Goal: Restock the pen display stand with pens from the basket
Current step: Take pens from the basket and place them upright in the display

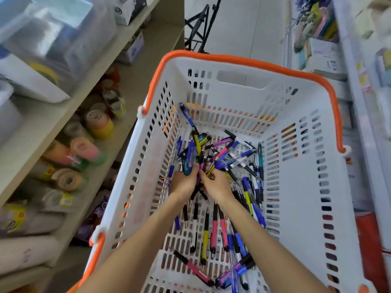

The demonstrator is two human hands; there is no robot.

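Gripping pens [213, 163], both hands mid-basket [300, 115], walls well apart

Beige shelving [135, 66] at 9 to 11 o'clock stocked with tape rolls [69, 180]; pale floor [239, 22] at 12; stationery racks [317, 39] at 2.

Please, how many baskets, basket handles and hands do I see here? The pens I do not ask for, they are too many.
Basket: 1
Orange handles: 2
Hands, left and right, both gripping pens: 2
Total: 5
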